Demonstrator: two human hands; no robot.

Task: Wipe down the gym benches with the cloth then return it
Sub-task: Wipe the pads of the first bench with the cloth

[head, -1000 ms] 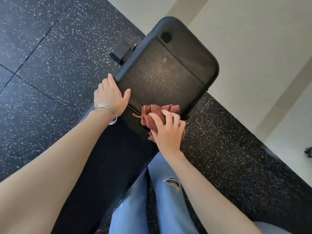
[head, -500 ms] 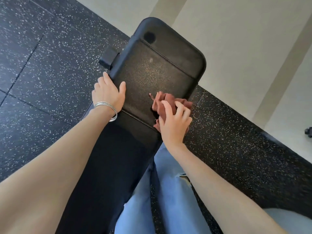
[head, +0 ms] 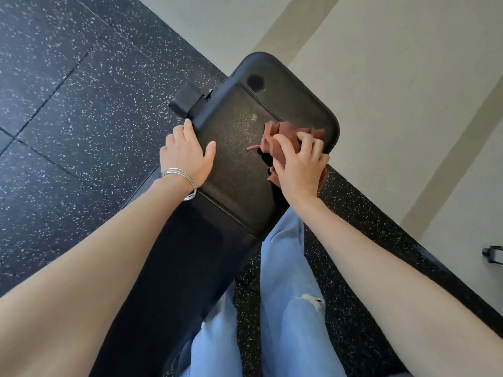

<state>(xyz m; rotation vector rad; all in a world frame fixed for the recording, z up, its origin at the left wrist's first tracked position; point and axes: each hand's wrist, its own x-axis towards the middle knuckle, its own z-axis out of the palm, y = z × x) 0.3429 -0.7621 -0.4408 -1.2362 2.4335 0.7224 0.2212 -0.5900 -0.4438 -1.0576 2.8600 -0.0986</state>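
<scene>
There is one black padded bench (head: 239,164), with one round dark spot (head: 255,80) and one black block-shaped part (head: 183,101) at its side, and there is one reddish-brown crumpled cloth (head: 283,137). Two hands are in view, the left hand (head: 185,156) and the right hand (head: 299,170). Only one wrist carries thin silver bangles (head: 179,174), a few of them, but their exact number cannot be told. I count also two legs in light blue jeans (head: 288,268) and one small tear (head: 309,299) in the fabric.
</scene>
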